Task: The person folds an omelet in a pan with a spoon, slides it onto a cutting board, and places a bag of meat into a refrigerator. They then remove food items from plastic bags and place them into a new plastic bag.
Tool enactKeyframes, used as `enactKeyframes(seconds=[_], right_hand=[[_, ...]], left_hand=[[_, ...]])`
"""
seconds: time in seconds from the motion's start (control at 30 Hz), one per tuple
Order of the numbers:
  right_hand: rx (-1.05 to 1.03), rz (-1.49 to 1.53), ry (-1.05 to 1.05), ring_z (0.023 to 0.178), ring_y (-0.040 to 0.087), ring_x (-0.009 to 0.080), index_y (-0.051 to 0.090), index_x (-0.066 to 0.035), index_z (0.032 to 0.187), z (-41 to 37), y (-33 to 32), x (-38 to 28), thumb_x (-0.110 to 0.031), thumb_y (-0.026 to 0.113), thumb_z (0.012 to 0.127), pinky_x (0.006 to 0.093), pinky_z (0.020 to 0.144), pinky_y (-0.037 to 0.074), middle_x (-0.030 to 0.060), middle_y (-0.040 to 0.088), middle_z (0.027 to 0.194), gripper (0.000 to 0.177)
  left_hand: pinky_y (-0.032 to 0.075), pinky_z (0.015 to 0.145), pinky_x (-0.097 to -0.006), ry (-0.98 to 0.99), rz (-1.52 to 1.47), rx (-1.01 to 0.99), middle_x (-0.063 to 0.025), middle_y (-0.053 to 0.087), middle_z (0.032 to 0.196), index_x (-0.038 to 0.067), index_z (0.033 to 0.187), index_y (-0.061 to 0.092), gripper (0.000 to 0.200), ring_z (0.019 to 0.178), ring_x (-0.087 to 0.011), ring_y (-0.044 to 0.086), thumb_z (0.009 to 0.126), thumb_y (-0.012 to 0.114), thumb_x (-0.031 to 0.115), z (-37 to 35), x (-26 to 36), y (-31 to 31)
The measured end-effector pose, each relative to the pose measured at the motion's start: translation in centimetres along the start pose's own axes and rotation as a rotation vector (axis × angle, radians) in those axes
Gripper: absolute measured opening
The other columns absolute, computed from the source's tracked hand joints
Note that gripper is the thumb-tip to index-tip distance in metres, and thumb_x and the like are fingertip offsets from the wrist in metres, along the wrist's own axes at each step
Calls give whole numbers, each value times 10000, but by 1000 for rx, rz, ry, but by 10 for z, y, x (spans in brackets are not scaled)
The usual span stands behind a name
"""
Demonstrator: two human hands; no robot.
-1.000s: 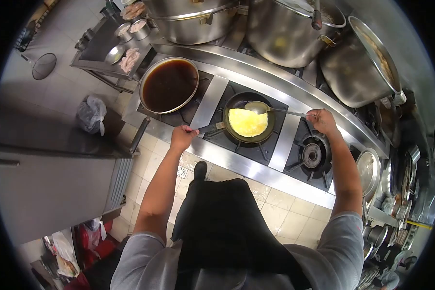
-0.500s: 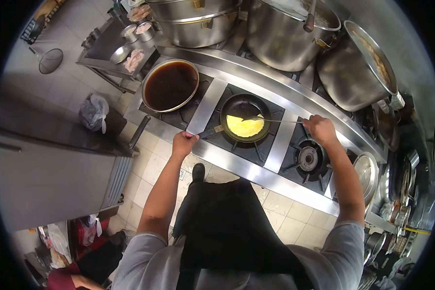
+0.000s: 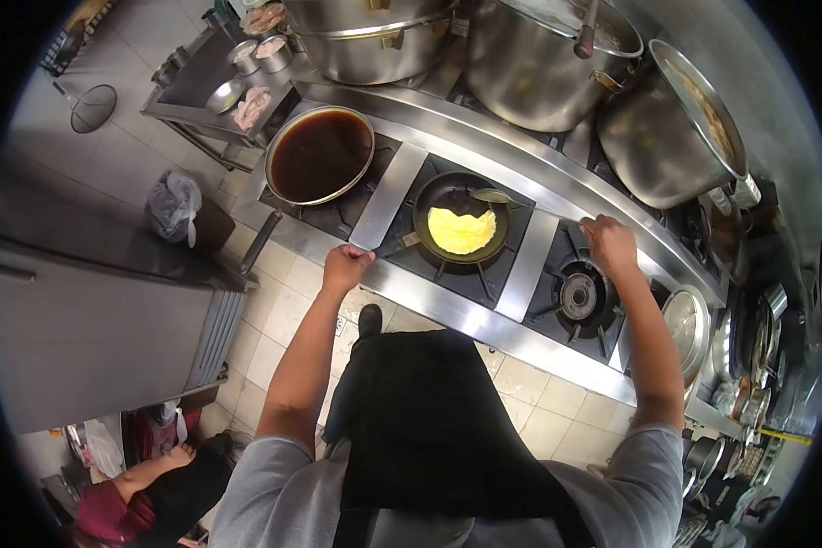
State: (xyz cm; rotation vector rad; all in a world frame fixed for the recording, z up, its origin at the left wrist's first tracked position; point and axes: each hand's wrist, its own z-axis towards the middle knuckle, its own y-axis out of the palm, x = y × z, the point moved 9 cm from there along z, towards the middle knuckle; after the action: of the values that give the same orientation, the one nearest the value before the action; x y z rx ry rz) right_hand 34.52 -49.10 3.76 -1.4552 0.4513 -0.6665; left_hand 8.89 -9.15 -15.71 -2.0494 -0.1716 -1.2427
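Observation:
A small black frying pan (image 3: pixel 446 194) sits on the middle burner with a yellow omelette (image 3: pixel 462 230) folded in it. My left hand (image 3: pixel 345 268) grips the pan's handle at the stove's front edge. My right hand (image 3: pixel 609 244) holds the long handle of a metal ladle (image 3: pixel 493 196), whose bowl rests at the pan's far rim, just past the omelette.
A wide pan of dark liquid (image 3: pixel 320 155) stands on the left burner. Large steel pots (image 3: pixel 543 64) line the back. The right burner (image 3: pixel 577 294) is bare. A bagged bin (image 3: pixel 175 208) and a steel counter (image 3: pixel 91 310) stand to the left. Another person (image 3: pixel 146 493) crouches at lower left.
The ladle has lifted off the omelette and moved to the pan's far rim. The omelette has folded smaller. A crouching person has come further into view at lower left.

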Motion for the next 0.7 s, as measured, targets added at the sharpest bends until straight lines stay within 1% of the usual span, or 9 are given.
enactKeyframes(seconds=[0.03, 0.1, 0.23, 0.3, 0.43, 0.5, 0.53, 0.63, 0.7], right_hand=[[0, 0, 0, 760, 620, 301, 658, -114, 922, 7, 6, 3, -213, 589, 856, 418, 665, 500, 124, 609, 774, 138], [-61, -10, -4, 765, 624, 315, 672, -124, 917, 19, 22, 6, -234, 578, 864, 428, 685, 497, 129, 627, 797, 154], [-101, 80, -19, 780, 626, 325, 677, -126, 901, 27, 27, 13, -255, 570, 871, 436, 697, 495, 127, 637, 816, 170], [-173, 78, -41, 784, 626, 324, 680, -135, 908, 28, 25, 14, -253, 570, 871, 432, 701, 496, 118, 639, 810, 165], [-139, 81, -100, 777, 623, 323, 676, -133, 890, 19, 1, -5, -250, 573, 865, 436, 686, 491, 125, 633, 795, 157], [-141, -17, -142, 764, 618, 318, 661, -113, 853, 9, -13, -24, -239, 577, 857, 439, 664, 485, 128, 625, 776, 152], [-94, -21, -177, 762, 618, 308, 638, -97, 842, 3, -17, -30, -215, 573, 849, 430, 641, 481, 128, 608, 758, 135], [-99, -41, -150, 773, 623, 298, 628, -96, 875, -13, -23, -41, -185, 569, 836, 414, 632, 483, 120, 593, 753, 113], [-93, -10, -115, 781, 625, 292, 625, -106, 906, -21, -23, -40, -152, 563, 820, 406, 630, 489, 118, 582, 750, 116]], left_hand=[[460, 534, -299, 0, 0, 0, -76, 626, 615, -1, 735, 629, 293, 534, -151, 571, 757, 780, 250, 0, 2, -1], [461, 523, -307, -106, 0, -105, -71, 620, 597, -9, 737, 627, 313, 516, -150, 570, 780, 759, 271, -1, -3, 5], [432, 516, -282, -85, -8, -130, -57, 610, 609, -24, 758, 639, 303, 516, -118, 542, 799, 745, 257, -8, 5, 4], [424, 507, -283, -59, 32, -87, -51, 604, 602, -12, 741, 637, 283, 510, -118, 533, 806, 738, 245, -8, 8, 3], [418, 501, -287, -57, -5, -46, -43, 593, 592, 0, 721, 632, 271, 503, -113, 519, 813, 731, 234, -8, 5, 5], [449, 543, -326, -41, -5, 17, -85, 609, 590, -1, 717, 629, 293, 519, -164, 562, 801, 730, 261, -4, -3, 4], [449, 543, -326, -39, -7, 17, -85, 609, 590, -1, 717, 629, 293, 519, -164, 562, 801, 730, 261, -2, -7, 6], [452, 557, -337, 38, -18, 80, -100, 606, 591, -7, 712, 625, 308, 540, -185, 566, 794, 733, 269, -2, -14, 11], [413, 491, -283, 9, -60, 37, -38, 569, 565, 8, 694, 604, 291, 481, -110, 508, 819, 729, 239, -8, -22, 23]])
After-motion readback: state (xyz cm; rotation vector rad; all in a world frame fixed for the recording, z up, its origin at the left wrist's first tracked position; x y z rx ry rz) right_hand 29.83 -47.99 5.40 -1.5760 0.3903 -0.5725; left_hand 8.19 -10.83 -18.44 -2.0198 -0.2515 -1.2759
